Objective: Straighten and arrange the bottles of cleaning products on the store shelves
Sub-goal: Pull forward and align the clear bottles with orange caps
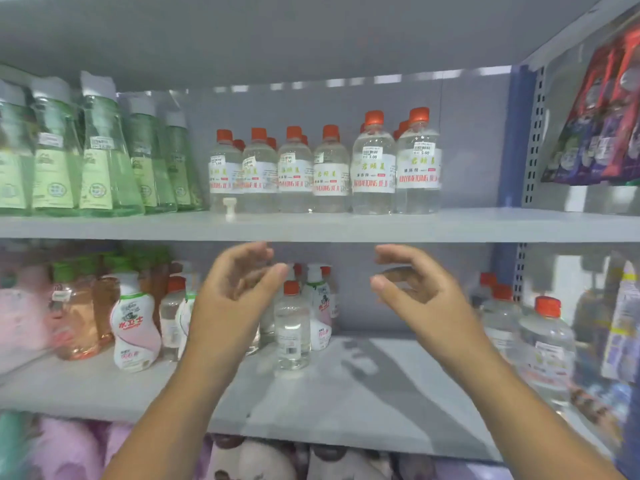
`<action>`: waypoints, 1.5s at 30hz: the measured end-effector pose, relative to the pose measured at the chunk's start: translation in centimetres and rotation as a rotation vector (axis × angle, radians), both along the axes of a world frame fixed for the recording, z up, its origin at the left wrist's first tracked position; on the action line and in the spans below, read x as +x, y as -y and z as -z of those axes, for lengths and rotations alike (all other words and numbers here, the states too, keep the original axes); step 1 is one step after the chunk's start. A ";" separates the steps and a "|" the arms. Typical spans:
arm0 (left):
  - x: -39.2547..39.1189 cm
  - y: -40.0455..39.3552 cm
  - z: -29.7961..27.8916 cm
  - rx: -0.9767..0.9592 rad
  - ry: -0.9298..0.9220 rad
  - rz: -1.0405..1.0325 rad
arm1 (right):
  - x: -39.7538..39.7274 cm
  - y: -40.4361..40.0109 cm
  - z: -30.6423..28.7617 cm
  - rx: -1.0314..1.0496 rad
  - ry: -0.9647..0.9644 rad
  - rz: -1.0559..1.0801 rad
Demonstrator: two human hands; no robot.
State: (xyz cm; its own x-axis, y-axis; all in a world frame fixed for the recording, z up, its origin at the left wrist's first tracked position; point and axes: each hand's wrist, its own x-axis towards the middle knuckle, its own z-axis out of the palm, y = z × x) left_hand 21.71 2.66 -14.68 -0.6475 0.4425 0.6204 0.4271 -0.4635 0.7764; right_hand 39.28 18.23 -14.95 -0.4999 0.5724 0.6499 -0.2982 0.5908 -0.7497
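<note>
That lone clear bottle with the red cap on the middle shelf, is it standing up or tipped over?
Upright. The clear bottle stands on its base on the middle shelf, red cap on top, apart from both hands.

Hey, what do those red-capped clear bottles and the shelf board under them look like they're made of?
Red-capped bottles: likely clear glossy plastic, since the contents show through and the walls catch highlights. Shelf board: smooth matte grey, probably painted metal; the look leaves that open.

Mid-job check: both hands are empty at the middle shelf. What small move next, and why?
Probably close the left hand on the lone clear bottle and slide it back: it stands forward of the others with its label turned away. The right hand hovers open.
</note>
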 end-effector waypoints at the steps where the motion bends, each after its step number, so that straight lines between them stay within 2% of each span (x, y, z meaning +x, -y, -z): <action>1: -1.4 -0.3 2.1 -0.073 0.043 -0.032 | -1.8 0.0 1.7 -0.043 0.039 0.033; 4: -6.2 -2.4 7.4 -0.340 0.108 -0.114 | -7.7 -0.6 5.5 -0.170 0.174 0.105; 6: -8.2 -4.2 9.9 -0.467 0.130 -0.094 | -11.3 -1.7 7.3 -0.266 0.251 0.139; 8: -9.6 -6.4 11.6 -0.528 0.137 -0.035 | -14.2 -2.4 8.0 -0.328 0.312 0.175; 11: -10.9 -9.2 12.2 -0.601 0.024 -0.030 | -17.2 -2.7 8.1 -0.410 0.362 0.200; 16: -13.3 -7.7 11.7 -0.578 -0.017 -0.002 | -19.7 -2.6 8.3 -0.396 0.373 0.271; 19: -14.6 -2.0 12.4 -0.535 0.015 0.014 | -21.9 -0.9 8.8 -0.398 0.371 0.247; 24: -16.7 5.8 13.8 -0.415 0.081 -0.060 | -28.7 2.1 10.6 -0.281 0.502 0.203; 30: -20.5 8.1 15.0 -0.398 0.052 -0.076 | -34.1 1.3 13.8 -0.232 0.512 0.450; 34: -21.8 8.3 14.9 -0.407 0.020 -0.019 | -33.5 2.0 13.3 -0.215 0.497 0.453; 39: -21.9 8.0 14.5 -0.447 -0.012 -0.010 | -27.0 5.7 11.4 -0.222 0.438 0.348; 45: -19.8 7.2 12.8 -0.495 -0.014 -0.026 | -22.3 5.8 9.3 -0.248 0.431 0.301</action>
